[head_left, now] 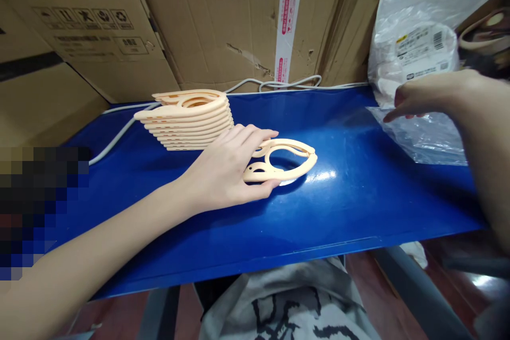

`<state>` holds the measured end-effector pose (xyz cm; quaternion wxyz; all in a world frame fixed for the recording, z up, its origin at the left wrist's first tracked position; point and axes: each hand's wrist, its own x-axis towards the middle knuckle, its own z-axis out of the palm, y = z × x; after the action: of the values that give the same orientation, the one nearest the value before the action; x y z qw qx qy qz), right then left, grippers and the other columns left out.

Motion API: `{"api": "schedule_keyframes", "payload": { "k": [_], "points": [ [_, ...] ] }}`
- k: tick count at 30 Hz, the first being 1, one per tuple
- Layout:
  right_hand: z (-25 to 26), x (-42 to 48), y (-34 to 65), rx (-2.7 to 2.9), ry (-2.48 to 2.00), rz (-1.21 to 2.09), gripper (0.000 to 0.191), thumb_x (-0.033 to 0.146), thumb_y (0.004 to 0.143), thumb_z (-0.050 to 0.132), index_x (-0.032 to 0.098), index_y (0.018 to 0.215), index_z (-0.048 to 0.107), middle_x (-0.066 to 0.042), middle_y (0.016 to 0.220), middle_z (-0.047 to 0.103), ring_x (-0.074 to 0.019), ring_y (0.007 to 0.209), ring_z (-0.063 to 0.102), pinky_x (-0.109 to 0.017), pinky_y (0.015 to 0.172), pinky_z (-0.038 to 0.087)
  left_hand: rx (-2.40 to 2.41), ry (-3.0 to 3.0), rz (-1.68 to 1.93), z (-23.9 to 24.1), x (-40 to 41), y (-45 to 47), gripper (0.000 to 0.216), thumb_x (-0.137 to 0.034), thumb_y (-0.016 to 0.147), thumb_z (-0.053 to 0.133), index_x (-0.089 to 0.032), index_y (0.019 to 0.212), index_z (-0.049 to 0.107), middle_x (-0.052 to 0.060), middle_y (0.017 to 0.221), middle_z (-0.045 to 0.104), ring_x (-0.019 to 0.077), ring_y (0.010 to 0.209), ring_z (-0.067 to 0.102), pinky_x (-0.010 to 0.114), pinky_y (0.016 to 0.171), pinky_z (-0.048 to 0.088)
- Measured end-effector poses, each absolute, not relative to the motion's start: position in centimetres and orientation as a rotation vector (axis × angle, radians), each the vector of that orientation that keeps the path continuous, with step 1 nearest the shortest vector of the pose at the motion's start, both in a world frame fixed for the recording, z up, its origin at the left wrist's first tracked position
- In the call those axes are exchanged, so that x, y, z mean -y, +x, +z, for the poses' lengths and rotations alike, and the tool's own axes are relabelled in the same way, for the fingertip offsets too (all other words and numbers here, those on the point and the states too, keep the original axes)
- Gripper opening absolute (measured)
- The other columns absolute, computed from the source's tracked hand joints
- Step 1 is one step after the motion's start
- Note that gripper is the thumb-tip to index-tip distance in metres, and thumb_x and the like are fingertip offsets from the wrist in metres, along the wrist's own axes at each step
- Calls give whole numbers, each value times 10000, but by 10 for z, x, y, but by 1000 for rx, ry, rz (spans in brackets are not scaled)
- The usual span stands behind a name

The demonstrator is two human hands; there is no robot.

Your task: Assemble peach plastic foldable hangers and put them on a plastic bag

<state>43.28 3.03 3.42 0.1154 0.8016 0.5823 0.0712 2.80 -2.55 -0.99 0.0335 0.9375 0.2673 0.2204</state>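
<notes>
My left hand (235, 164) is closed around one end of a cream plastic folding hanger (292, 172), fingers on its far side and thumb on its near side, low over the blue table. Behind that hand stands a neat stack of matching folded hangers (191, 122). At the right, my right hand (422, 96) hovers by a clear plastic bag (430, 138) with one finger stretched out and nothing visible in its grasp; some of its fingers are hidden behind the hand.
The blue tabletop (247, 244) ends near my lap. Cardboard boxes (239, 21) form a wall behind it, with a white cable (274, 84) along their foot. A labelled roll in plastic wrap (426, 48) stands at the back right.
</notes>
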Motion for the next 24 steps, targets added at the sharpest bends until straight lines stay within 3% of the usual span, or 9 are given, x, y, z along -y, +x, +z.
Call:
{"api": "schedule_keyframes", "payload": {
  "k": [4, 8, 12, 15, 20, 24],
  "points": [
    [37, -29, 414, -1588, 2257, 125, 140, 267, 761, 708, 140, 817, 693, -79, 731, 671, -210, 706, 602, -334, 657, 374, -832, 2927, 741, 7, 34, 30, 576, -430, 827, 627, -107, 1290, 515, 116, 1242, 612, 262, 1068, 589, 392, 938, 455],
    [43, -31, 413, -1580, 2218, 184, 303, 342, 765, 712, 153, 999, 681, -151, 956, 689, -283, 862, 619, -356, 675, 387, -905, 2919, 839, 47, 30, 17, 568, -445, 818, 617, -130, 1282, 526, 78, 1199, 614, 235, 1046, 589, 355, 926, 450],
    [48, -32, 417, -1568, 2224, 201, 298, 318, 787, 658, 131, 1017, 689, -205, 1039, 678, -307, 912, 626, -377, 691, 382, -1203, 2861, 838, 97, 9, -16, 662, -636, 804, 558, -225, 1322, 529, -15, 1138, 603, 185, 939, 579, 327, 880, 432],
    [49, -32, 424, -1596, 2235, 214, 283, 271, 812, 600, 126, 1039, 689, -231, 1095, 666, -304, 943, 626, -378, 695, 375, -1402, 2899, 774, 120, -14, -42, 649, -669, 807, 577, -244, 1297, 550, -5, 1121, 605, 189, 957, 568, 355, 903, 419],
    [46, -39, 436, -1566, 2295, 261, 270, 351, 768, 657, 164, 960, 685, -227, 1075, 675, -350, 943, 628, -390, 668, 377, -1410, 2812, 559, 127, -48, -65, 884, -870, 617, 586, -234, 1230, 621, 28, 1069, 679, 199, 907, 606, 387, 850, 458],
    [41, -47, 447, -1588, 2330, 292, 234, 402, 732, 682, 200, 849, 660, -184, 994, 693, -330, 899, 631, -381, 670, 401, -1413, 2722, 416, 122, -63, -65, 847, -830, 624, 612, -235, 1226, 629, 33, 1118, 699, 225, 946, 640, 442, 876, 485]
  ]
}}
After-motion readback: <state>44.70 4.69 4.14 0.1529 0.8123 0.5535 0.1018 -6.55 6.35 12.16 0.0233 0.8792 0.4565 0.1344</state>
